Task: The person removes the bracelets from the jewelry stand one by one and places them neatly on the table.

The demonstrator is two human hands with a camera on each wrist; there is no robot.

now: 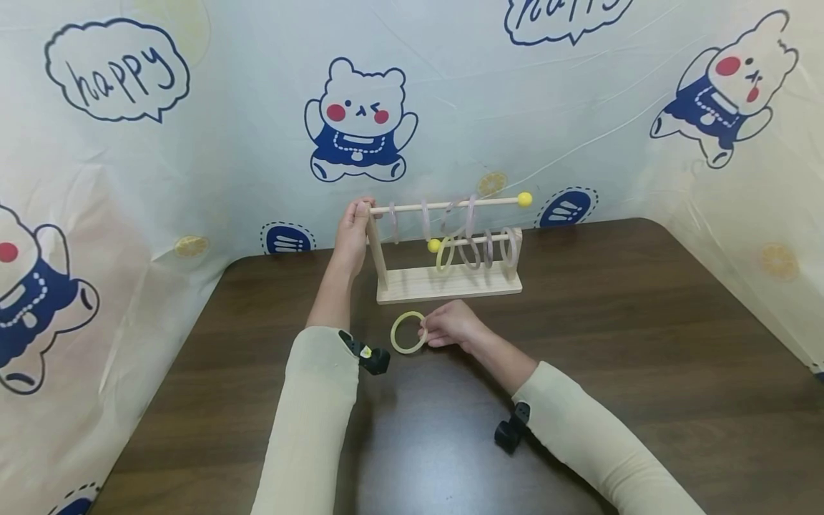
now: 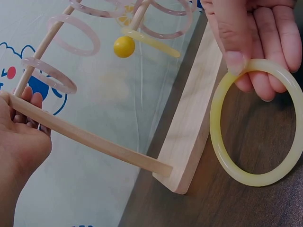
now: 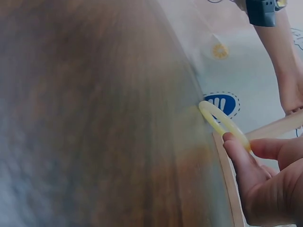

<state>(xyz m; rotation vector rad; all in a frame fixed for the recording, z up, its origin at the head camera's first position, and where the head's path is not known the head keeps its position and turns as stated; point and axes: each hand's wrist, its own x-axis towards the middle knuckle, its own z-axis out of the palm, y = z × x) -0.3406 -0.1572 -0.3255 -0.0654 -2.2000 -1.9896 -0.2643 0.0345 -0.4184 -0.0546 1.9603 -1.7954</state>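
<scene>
A wooden bangle rack point(image 1: 450, 286) stands near the table's back edge, with two rods tipped by yellow balls. My left hand point(image 1: 352, 236) grips the top of its left upright, at the upper rod's end. Several pale pinkish bangles hang on that upper rod point(image 1: 496, 202). The lower rod carries a yellow bangle beside its ball point(image 1: 434, 245) and several mauve ones. In front of the base, my right hand point(image 1: 455, 325) pinches a pale yellow bangle point(image 2: 216, 118) between thumb and fingers. The left wrist view shows this bangle's whole ring, apart from the rack.
The dark wooden table point(image 1: 644, 343) extends around the rack. Behind it hangs a light cloth point(image 1: 257, 143) printed with bears and lemon slices. Each sleeve cuff bears a small black camera, one at the left wrist point(image 1: 375, 360), one at the right point(image 1: 508, 435).
</scene>
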